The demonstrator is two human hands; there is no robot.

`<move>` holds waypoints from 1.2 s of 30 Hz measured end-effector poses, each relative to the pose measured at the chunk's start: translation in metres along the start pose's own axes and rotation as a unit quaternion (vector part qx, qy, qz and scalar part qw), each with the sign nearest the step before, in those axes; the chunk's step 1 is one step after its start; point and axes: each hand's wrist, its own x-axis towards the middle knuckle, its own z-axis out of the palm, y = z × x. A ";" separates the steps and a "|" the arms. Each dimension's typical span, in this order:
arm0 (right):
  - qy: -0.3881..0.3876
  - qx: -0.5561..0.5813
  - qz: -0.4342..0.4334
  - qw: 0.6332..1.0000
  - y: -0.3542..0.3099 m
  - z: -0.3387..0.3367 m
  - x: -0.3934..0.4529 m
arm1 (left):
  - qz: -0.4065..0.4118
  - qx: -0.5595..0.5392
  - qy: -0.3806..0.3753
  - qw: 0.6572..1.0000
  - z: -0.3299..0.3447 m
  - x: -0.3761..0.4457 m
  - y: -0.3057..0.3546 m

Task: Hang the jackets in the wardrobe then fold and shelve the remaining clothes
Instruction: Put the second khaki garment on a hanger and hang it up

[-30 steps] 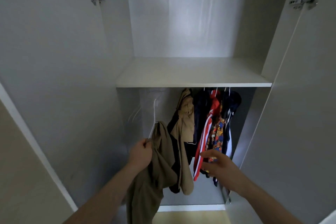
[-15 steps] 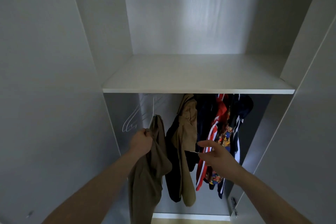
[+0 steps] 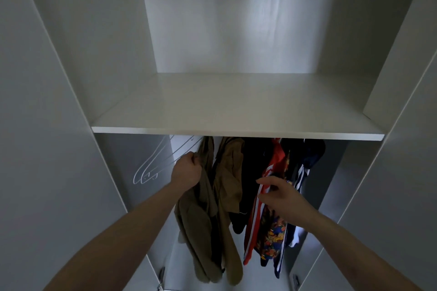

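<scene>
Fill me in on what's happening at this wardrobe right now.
A person is hanging a khaki jacket in the open wardrobe. The left hand grips it near the top, up under the shelf, beside empty white hangers. The right hand reaches with loose fingers toward the red striped jacket among the clothes already hung. Whether the khaki jacket's hanger is on the rail is hidden by the shelf.

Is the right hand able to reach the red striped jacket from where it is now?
Probably yes. The right hand is open just in front of the red striped jacket, with nothing between them. The left hand is off to the side, gripping the khaki jacket.
</scene>
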 end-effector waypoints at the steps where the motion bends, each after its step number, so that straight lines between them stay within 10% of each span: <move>1: 0.003 -0.003 -0.004 1.000 0.001 -0.003 0.004 | 0.008 0.002 -0.002 1.000 0.004 0.005 0.002; 36: -0.051 -0.084 0.026 0.995 0.040 0.005 0.049 | -0.059 -0.038 -0.119 0.990 0.078 0.046 -0.025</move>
